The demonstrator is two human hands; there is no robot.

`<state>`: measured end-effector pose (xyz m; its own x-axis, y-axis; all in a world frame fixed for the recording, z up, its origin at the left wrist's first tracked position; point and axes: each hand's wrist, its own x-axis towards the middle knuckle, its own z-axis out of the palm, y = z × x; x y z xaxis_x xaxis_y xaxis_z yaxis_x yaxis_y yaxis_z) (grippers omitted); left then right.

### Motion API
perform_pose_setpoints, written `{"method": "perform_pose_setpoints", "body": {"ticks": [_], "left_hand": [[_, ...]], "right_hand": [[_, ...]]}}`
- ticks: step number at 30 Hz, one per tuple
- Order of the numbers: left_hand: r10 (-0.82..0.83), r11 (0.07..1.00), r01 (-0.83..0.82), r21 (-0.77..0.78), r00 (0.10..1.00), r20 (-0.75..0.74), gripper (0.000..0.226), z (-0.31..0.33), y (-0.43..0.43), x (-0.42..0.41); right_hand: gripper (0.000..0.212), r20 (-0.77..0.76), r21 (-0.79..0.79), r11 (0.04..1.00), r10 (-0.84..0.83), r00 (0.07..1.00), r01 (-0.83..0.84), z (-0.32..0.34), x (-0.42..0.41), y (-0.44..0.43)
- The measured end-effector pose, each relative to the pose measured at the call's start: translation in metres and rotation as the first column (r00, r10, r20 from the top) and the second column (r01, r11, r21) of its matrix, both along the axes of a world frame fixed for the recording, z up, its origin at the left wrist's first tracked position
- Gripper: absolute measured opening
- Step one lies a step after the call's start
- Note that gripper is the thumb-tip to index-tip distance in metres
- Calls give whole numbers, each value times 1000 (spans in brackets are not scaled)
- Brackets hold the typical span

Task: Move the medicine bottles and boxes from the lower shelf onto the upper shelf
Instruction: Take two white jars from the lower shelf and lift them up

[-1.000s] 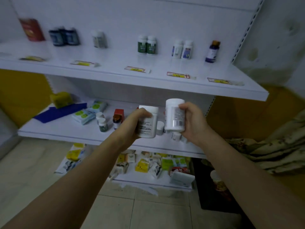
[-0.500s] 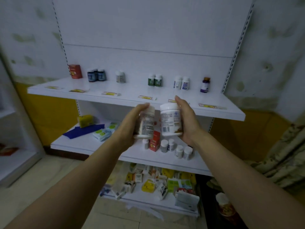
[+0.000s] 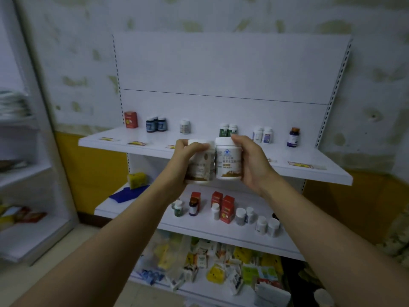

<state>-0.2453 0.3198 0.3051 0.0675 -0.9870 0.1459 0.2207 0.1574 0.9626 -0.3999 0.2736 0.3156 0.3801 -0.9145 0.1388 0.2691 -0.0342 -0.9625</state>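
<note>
body: two bare forearms | hands [image 3: 183, 160]: bare, no rings | sleeves: none visible

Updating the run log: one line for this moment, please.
left hand: holds white bottle | right hand: holds white jar | both raised before upper shelf, unplaced

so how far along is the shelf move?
Partly done. The upper shelf already holds a red box and a row of small bottles at the back. In hand: the left hand and right hand each grip a big white bottle at upper-shelf height, not yet set down. Left: red boxes and about ten small bottles on the lower shelf.
</note>
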Motion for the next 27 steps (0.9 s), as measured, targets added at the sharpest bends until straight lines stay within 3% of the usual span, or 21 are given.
{"method": "perform_pose_setpoints", "body": {"ticks": [2,5,8,12,18,24,27], "left_hand": [[20,1000,-20,-5,1000,13,35,2,5,16],[15,1000,-13,-19,995,103,48,5,14,37],[18,1000,-15,-22,986,166,36,8,24,59],[10,993,-9,114,1000,-13,30,10,31,83],[42,994,-46,103,998,43,44,7,33,98],[54,993,-56,103,998,27,31,3,33,107],[81,990,-85,112,996,40,32,1,34,123]], "right_hand": [[27,-17,-14,1000,16,1000,-16,1,17,3],[44,-41,-14,1000,17,999,-17,0,40,6],[52,-41,-7,1000,26,999,-26,0,61,11],[47,-51,-23,997,78,996,-79,0,83,15],[51,-80,-53,995,76,994,-80,4,100,23],[50,-77,-58,993,94,993,-99,3,108,19],[39,-62,-53,993,106,992,-109,3,115,14]]}}
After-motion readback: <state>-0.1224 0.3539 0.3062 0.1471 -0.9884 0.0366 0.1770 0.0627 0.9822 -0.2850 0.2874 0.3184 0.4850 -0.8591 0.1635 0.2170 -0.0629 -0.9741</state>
